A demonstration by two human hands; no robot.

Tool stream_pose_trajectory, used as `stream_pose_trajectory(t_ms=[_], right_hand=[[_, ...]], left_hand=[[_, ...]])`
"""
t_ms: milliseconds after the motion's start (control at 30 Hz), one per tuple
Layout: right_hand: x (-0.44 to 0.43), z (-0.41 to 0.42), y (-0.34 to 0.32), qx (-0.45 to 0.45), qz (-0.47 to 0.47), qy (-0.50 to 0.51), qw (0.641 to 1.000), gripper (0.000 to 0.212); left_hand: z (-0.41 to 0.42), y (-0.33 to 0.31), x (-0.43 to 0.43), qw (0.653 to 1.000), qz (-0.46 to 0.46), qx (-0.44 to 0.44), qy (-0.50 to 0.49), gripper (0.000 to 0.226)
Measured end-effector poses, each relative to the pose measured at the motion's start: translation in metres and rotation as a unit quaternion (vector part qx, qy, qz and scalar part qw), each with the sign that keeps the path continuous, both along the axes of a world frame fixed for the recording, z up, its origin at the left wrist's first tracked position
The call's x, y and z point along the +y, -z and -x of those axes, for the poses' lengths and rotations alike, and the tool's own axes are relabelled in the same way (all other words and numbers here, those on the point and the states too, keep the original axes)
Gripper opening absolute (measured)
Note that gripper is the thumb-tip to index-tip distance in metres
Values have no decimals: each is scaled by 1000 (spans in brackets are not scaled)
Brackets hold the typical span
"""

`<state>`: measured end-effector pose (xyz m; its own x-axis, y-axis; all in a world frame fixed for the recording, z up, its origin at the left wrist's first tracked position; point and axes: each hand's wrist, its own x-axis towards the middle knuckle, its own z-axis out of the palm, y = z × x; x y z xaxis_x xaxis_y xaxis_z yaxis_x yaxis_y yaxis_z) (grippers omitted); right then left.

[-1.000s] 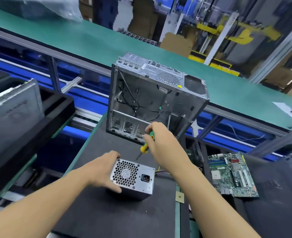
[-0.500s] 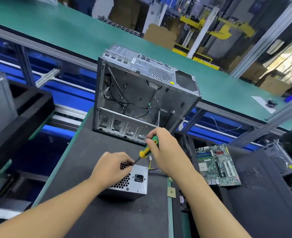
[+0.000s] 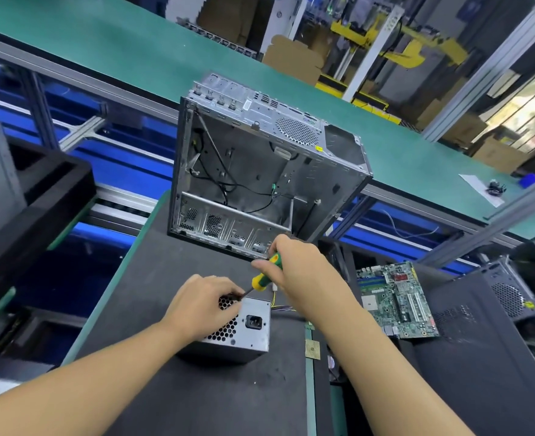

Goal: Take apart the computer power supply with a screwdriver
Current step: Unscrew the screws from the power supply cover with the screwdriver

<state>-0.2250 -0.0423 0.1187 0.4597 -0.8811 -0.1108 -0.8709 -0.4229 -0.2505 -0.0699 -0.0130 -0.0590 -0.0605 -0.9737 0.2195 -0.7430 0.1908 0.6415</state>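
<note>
Supply (image 3: 255, 338) boxy sheet metal, honeycomb-perforated; screwdriver (image 3: 264, 273) handle rounded.

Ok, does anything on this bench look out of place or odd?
A small gold square chip lies loose on the green strip between the black mats, right of the power supply. The motherboard lies askew further right.
</note>
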Motion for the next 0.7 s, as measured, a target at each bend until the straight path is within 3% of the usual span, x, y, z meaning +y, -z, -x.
stream_pose_trajectory(t_ms=[100,167,367,533,600,700], right_hand=[[2,-4,3,97,110,-24,989,43],[3,-11,2,100,129,-43,986,39],[-3,-10,-10,41,-14,-88,995,10],[-9,-2,-25,43,-106,-62,991,27],[-5,-8,-19,41,-58,-51,996,19],[-2,-18,-12,85,47,-48,994,31]], left_hand=[[3,-1,0,997,-27,-62,24,40],[6,-2,0,994,-38,-105,16,43],[13,3,-5,971,-87,-223,-4,60],[12,3,-9,965,-93,-246,5,64],[13,2,-9,963,-91,-252,6,65],[13,1,-8,964,-90,-249,1,67]])
